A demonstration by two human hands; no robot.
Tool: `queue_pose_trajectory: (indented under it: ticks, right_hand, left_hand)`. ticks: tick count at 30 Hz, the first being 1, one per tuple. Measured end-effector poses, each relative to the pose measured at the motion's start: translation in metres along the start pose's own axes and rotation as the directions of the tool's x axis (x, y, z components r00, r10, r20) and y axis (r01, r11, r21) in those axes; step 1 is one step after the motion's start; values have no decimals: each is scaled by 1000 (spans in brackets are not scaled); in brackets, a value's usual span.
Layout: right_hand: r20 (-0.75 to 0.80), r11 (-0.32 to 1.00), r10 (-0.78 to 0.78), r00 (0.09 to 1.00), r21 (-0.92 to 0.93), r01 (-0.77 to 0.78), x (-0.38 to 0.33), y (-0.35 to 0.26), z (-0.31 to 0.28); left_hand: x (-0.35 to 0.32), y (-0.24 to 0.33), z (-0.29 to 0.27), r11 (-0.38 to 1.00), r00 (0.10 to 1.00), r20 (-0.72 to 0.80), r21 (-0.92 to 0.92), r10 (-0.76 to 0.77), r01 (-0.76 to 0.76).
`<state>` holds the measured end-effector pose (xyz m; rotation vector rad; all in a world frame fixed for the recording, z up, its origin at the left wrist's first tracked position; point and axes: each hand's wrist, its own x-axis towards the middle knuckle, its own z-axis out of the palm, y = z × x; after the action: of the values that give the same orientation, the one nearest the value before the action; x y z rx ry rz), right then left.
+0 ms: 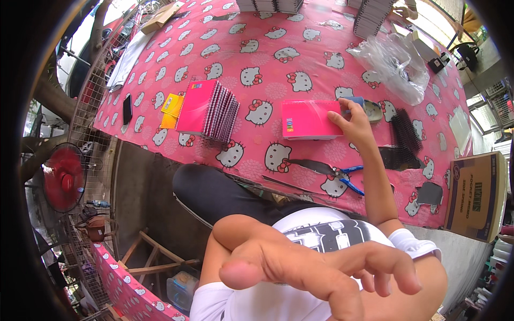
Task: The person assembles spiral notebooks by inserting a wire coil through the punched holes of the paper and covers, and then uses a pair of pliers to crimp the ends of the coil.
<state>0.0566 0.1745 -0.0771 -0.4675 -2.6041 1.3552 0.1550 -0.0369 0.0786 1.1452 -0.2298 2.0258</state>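
Note:
My right hand [353,122] rests on the right end of a pink notebook [308,119] lying on the table, its thumb on the cover and its fingers at the far edge. Raised close to the camera, my left hand [321,273] has its fingers apart and nothing in it. To the left, several pink spiral notebooks [209,109] stand in a leaning stack beside a yellow pack [171,111]. Blue-handled pliers [348,179] lie near the table's front edge. Black spiral binding coils [405,134] sit right of my right hand.
The table has a pink patterned cover [257,144]. A clear plastic bag [399,67] lies at the far right, and spiral-bound stacks [371,18] stand at the back. A black phone [127,109] lies at the left edge. A cardboard box [475,195] stands at the right; a red fan [65,176] at the left.

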Motion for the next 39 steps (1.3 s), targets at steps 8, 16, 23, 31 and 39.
queue_pose_trajectory:
  ticks: [8,16,23,31,39]
  right_hand:
    - [-29,994,-19,999,-108,15,7,0,-14]
    - [-171,996,21,985,92,-5,10,3,-15]
    - [-179,745,-258,949,589,314,-15,-20,-6]
    - [-50,825,-274,960,501,262,-22,-17,13]
    - [-367,947,-171,914,-317,51,-3,84,-90]
  left_hand:
    - [-6,8,-7,993,994,87,88,70,-78]
    - [-36,74,-70,756,545,-722,615,426,223]
    - [-63,50,-156,-115,661,-404,795,632,596]
    - [-37,35,-153,-706,813,-323,403,485,582]
    - [-24,44,-179,-670,896,-266,596,356,443]
